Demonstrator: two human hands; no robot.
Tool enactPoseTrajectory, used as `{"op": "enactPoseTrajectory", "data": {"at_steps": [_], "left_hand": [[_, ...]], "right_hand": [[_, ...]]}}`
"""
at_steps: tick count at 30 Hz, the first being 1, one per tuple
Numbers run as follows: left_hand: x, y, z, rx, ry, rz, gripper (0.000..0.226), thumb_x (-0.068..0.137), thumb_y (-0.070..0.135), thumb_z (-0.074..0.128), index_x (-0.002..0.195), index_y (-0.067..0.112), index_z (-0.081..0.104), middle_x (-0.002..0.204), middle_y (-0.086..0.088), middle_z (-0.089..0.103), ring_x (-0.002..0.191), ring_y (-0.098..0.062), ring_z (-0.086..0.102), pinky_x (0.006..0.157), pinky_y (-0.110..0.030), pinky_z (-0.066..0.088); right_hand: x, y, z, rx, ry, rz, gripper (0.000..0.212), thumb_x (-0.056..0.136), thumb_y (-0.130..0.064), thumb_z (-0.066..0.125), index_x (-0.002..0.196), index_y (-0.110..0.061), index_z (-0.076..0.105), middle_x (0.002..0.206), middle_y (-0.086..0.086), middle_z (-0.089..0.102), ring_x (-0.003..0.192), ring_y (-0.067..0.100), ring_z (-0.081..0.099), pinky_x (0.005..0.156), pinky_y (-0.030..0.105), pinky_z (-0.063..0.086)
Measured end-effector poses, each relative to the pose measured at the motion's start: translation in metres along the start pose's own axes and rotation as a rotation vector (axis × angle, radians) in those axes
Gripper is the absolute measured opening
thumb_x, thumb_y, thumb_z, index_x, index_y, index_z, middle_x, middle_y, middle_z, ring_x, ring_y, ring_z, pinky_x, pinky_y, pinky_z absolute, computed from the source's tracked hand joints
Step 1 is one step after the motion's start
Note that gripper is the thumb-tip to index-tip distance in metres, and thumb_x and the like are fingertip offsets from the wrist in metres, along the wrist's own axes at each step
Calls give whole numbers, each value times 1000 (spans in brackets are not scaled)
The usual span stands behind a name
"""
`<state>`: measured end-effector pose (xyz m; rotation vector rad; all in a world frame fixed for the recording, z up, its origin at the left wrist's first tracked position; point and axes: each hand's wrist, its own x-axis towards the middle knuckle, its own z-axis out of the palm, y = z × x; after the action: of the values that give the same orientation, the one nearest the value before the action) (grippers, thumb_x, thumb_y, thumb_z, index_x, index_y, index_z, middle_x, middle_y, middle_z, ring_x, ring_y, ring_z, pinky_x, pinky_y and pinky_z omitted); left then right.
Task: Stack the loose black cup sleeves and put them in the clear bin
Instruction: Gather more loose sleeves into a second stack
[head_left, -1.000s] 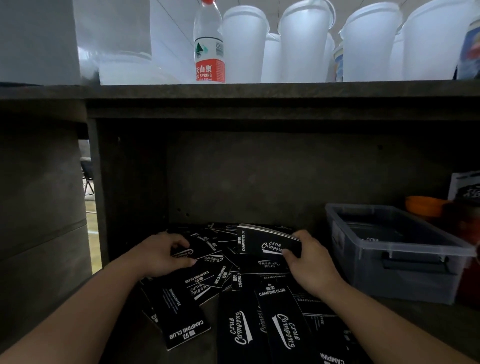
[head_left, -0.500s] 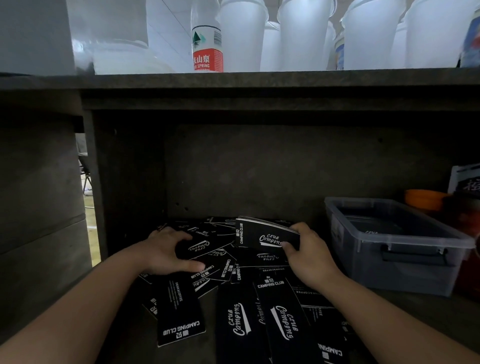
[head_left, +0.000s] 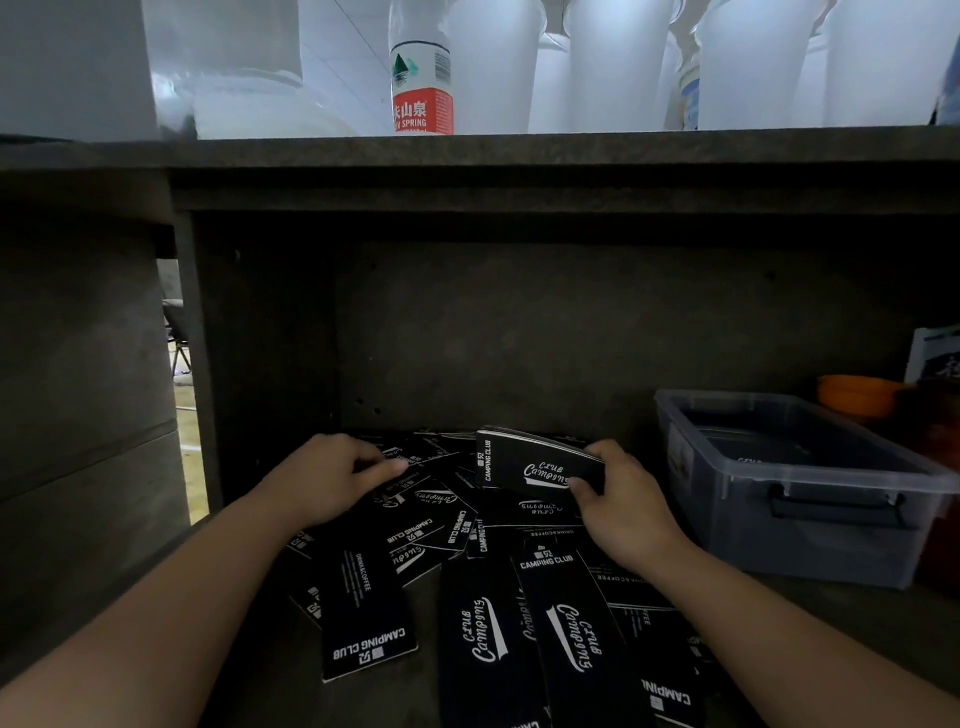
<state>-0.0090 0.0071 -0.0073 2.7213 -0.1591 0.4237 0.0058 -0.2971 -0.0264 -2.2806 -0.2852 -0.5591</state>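
Left hand (head_left: 332, 478) slid farther over loose sleeves (head_left: 415, 525), fingers pinching one; right hand (head_left: 621, 512) fingers grip stack (head_left: 535, 462).

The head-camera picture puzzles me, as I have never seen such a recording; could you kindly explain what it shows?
There is no machine here: the camera sits on a person's head and looks forward and down at their own two bare hands inside a dark shelf compartment. Loose black cup sleeves printed "Camping Club" lie scattered over the shelf floor. The right hand grips a small stack of sleeves, held on edge. The left hand rests on the pile, its fingers on one sleeve. At the right stands the clear bin, lid off. On the shelf above stand a water bottle and white cups.
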Motion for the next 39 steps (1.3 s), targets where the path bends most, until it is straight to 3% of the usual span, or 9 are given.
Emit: {"op": "enactPoseTrajectory", "data": {"at_steps": [5, 10, 16, 20, 23, 28, 33, 36, 39], "left_hand": [[-1, 8, -5, -19, 146, 131, 26, 93, 43, 57, 71, 33, 66, 62, 10, 63, 65, -1, 62, 64, -22, 46], [-1, 10, -7, -92, 448, 126, 31, 90, 45, 58, 70, 22, 64, 65, 6, 63, 62, -7, 60, 61, -32, 51], [-5, 13, -8, -199, 660, 139, 29, 91, 41, 58, 72, 19, 64, 66, 8, 61, 63, -5, 58, 58, -26, 46], [-2, 17, -1, -247, 575, 237, 19, 88, 31, 65, 73, 19, 65, 72, 8, 63, 73, -6, 60, 64, -16, 45], [0, 23, 5, -218, 506, 282, 16, 87, 27, 68, 73, 22, 63, 74, 9, 62, 77, -6, 59, 67, -11, 42], [3, 24, 10, -161, 431, 245, 20, 90, 34, 63, 74, 23, 59, 76, 8, 61, 73, -5, 57, 68, -22, 44], [1, 36, 20, -93, 482, 166, 24, 92, 39, 59, 75, 22, 55, 77, 6, 58, 72, -10, 56, 66, -29, 44], [-3, 55, 29, -142, 519, 285, 24, 92, 39, 57, 79, 18, 57, 79, 7, 55, 77, -9, 53, 70, -24, 39], [-7, 70, 35, -74, 500, 384, 31, 92, 52, 41, 90, 24, 54, 90, 11, 53, 87, -7, 48, 78, -21, 40]], "right_hand": [[0, 0, 0, 11, 5, -3, 24, 91, -17, 60, 114, -19, 55, 108, 3, 55, 100, 19, 56, 85, 24, 41], [1, 0, 0, 28, 19, -16, 22, 90, -14, 60, 112, -19, 57, 106, 4, 59, 95, 17, 56, 79, 20, 37], [0, -3, -2, 78, 7, -4, 21, 91, -10, 55, 108, -21, 57, 106, 4, 62, 96, 17, 58, 85, 26, 44], [-3, -7, -4, 140, -30, -24, 20, 92, -8, 53, 105, -22, 58, 103, 1, 64, 94, 14, 59, 82, 24, 46], [-6, -10, -4, 155, -83, -57, 20, 93, -8, 54, 102, -26, 58, 102, -5, 63, 93, 6, 58, 73, 11, 41], [-9, -13, -5, 175, -119, -89, 20, 94, -9, 54, 98, -28, 56, 102, -8, 62, 92, -1, 56, 72, 8, 39], [-10, -13, -3, 181, -169, -116, 8, 95, -21, 56, 101, -25, 59, 102, -8, 63, 97, 6, 58, 81, 18, 44], [-9, -12, 0, 134, -210, -155, 17, 88, -32, 65, 102, -27, 58, 102, -9, 62, 96, 3, 58, 83, 20, 46], [-10, -15, 1, 111, -177, -206, 12, 87, -25, 67, 93, -30, 58, 91, -11, 63, 85, 0, 59, 73, 18, 43]]}}
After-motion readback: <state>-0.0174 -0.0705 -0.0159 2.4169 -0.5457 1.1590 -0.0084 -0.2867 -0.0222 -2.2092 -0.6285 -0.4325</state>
